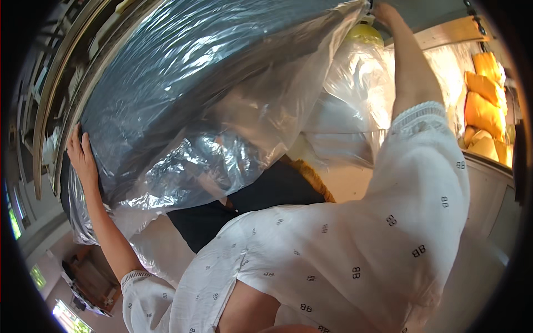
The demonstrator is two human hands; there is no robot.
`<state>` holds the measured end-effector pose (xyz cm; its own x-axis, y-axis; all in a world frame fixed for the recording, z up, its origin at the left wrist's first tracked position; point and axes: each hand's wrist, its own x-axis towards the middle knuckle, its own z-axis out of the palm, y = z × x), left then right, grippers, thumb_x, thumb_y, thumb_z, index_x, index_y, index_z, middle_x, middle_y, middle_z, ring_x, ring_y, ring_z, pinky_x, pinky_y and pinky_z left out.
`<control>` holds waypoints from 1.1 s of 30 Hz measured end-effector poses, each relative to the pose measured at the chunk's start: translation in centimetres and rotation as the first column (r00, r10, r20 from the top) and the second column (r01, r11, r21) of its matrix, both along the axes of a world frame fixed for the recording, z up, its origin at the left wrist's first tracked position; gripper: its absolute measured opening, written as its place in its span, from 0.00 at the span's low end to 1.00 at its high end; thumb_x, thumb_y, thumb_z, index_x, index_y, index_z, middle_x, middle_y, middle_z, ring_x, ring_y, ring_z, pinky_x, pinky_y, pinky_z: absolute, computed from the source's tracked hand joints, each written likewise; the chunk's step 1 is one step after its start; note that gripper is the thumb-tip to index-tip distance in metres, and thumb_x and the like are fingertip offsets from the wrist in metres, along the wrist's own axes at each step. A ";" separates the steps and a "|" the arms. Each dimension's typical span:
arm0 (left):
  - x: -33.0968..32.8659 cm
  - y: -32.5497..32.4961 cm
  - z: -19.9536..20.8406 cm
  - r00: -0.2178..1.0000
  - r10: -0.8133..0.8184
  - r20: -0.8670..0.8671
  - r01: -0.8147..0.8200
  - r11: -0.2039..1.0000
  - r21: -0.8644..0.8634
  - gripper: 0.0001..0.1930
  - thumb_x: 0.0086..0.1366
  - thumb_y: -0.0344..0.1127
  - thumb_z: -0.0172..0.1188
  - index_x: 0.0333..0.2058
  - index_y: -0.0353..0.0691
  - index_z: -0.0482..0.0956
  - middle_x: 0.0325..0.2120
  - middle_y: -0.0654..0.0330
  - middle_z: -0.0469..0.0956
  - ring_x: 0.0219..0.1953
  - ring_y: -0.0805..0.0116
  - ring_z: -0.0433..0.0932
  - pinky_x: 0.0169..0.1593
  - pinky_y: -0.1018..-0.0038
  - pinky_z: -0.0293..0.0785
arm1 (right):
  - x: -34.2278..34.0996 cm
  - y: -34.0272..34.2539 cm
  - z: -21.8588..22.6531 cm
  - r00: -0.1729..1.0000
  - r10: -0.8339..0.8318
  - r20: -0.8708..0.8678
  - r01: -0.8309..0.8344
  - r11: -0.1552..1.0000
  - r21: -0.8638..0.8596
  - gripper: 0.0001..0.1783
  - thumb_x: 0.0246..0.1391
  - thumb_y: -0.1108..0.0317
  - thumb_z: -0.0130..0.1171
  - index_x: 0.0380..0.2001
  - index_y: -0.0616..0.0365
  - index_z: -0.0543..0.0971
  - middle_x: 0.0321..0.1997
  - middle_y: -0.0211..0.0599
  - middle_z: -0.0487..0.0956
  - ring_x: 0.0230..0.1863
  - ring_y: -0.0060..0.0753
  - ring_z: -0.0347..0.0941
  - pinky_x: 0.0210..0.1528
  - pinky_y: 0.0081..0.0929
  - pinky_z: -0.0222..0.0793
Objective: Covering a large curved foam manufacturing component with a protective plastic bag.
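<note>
A large sheet of clear plastic (244, 111) spreads before me, shiny and creased, draped over a dark blue-grey surface (127, 127) at the left. My left hand (83, 158) lies against the left edge of that covered surface, fingers stretched out. High up at the right, my right hand (385, 14) is closed at the gathered top corner of the sheet and holds it raised. Its fingertips are partly cut off by the frame's top edge. From that corner the plastic slopes down toward my lap, with my dark trousers (272, 186) below its lower edge.
Long curved rails (47, 111) run along the far left. Behind the raised plastic shows a yellow rounded object (365, 34). Several yellow-orange bundles (484, 105) are piled at the right in bright light. A brown open box-like piece (94, 280) is at the lower left.
</note>
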<state>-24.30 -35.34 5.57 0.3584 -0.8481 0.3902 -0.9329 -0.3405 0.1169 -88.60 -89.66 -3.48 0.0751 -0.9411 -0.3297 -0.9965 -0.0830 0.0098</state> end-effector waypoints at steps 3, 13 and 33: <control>-0.9 -0.7 0.1 0.999 -0.034 0.020 0.033 0.999 0.034 0.19 0.66 0.40 0.44 0.54 0.43 0.68 0.51 0.52 0.66 0.54 0.57 0.63 0.57 0.68 0.56 | -4.7 3.3 -8.2 0.937 -0.065 0.344 0.116 0.984 -0.133 0.32 0.51 0.39 0.46 0.36 0.62 0.77 0.33 0.46 0.78 0.34 0.44 0.75 0.42 0.38 0.69; 0.6 -0.1 0.0 0.997 -0.033 0.069 0.029 0.997 0.065 0.19 0.67 0.40 0.43 0.53 0.39 0.68 0.50 0.51 0.67 0.53 0.56 0.63 0.56 0.67 0.56 | -3.8 26.0 -22.8 0.931 -0.345 0.118 0.358 0.927 -0.114 0.23 0.51 0.50 0.51 0.35 0.62 0.75 0.30 0.45 0.79 0.33 0.39 0.78 0.39 0.36 0.71; -20.9 -10.3 3.5 0.834 -0.393 -0.388 0.178 0.856 -0.486 0.14 0.63 0.31 0.53 0.48 0.39 0.72 0.40 0.57 0.75 0.44 0.68 0.73 0.48 0.74 0.69 | -5.3 38.6 6.0 -0.195 0.122 0.973 0.466 0.885 -0.017 0.05 0.57 0.74 0.46 0.36 0.58 0.71 0.33 0.35 0.76 0.32 0.25 0.74 0.36 0.21 0.71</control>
<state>-45.23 -45.62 9.04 0.3521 -0.7356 0.5787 -0.7772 0.1147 0.6187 -93.91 -51.06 2.49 -0.1687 -0.9717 0.1651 0.1476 -0.1905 -0.9705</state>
